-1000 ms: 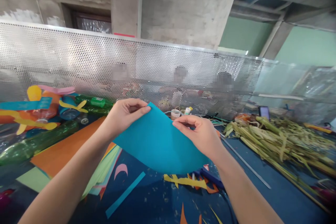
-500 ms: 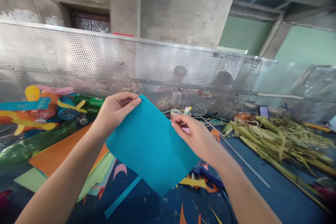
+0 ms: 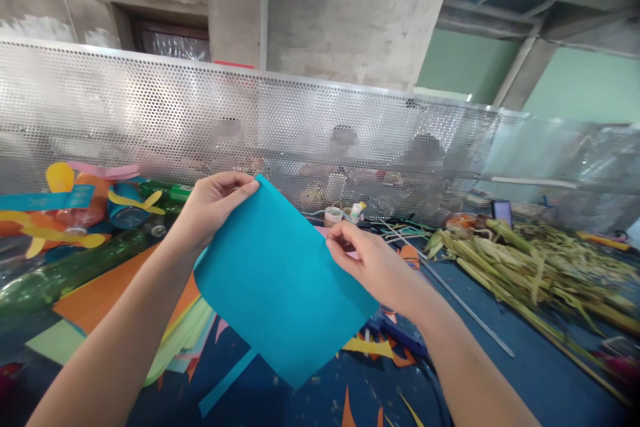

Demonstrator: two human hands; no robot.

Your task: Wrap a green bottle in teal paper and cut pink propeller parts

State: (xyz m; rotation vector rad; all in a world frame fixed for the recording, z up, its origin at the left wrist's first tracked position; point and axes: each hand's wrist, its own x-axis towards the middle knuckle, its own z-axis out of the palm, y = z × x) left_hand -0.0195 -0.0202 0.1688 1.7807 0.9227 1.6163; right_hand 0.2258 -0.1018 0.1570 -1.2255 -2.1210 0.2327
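Note:
A sheet of blue paper point(image 3: 285, 280) hangs tilted in front of me, held up above the table. My left hand point(image 3: 215, 203) pinches its top corner between thumb and fingers. Along the upper right edge, my right hand point(image 3: 357, 250) grips the same sheet, also in a pinch. Below the sheet's lower left edge, a narrow blue paper strip point(image 3: 227, 383) lies on the table, its upper end hidden. A stack of coloured paper point(image 3: 107, 287) is partly covered by my left forearm. Beneath my right wrist are a dark blue tool point(image 3: 400, 333), mostly hidden, and yellow paper scraps point(image 3: 370, 345).
Bottle-and-paper propeller models point(image 3: 80, 207) and a green bottle point(image 3: 75, 273) stand at left. Dried husks point(image 3: 530, 267) and a thin rod point(image 3: 465, 307) lie at right. A perforated metal screen point(image 3: 300, 113) runs behind the table point(image 3: 480, 373), with blurred people beyond it.
My left hand has moved slightly left and down with its corner of the blue sheet. The sheet's lower corner has shifted left and down; my right hand has barely moved.

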